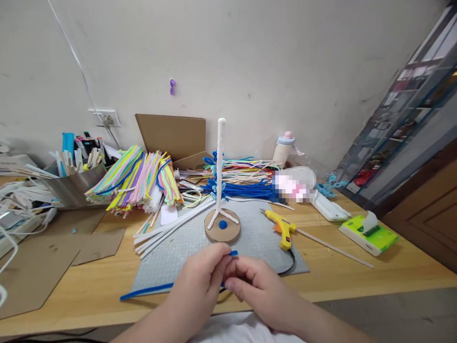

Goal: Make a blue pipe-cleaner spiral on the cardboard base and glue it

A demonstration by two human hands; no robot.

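Observation:
My left hand (205, 271) and my right hand (253, 281) meet at the front of the cutting mat, both with bent, closed fingers. Between them they grip a blue pipe cleaner (146, 289); one length sticks out to the left and a short end pokes up between the fingertips. Its middle is hidden by the fingers. Just beyond my hands stands a round cardboard base (223, 236) with an upright white fuzzy post (220, 162) on it. White strips branch from the post's foot, and a small blue coil (223, 224) lies between them.
A yellow hot glue gun (282, 226) lies right on the grey mat (160, 264), its cord curling forward. Bundles of coloured pipe cleaners (132, 183) and blue ones (246, 190) line the back. A green tissue pack (369, 233) sits far right, cardboard (46, 257) left.

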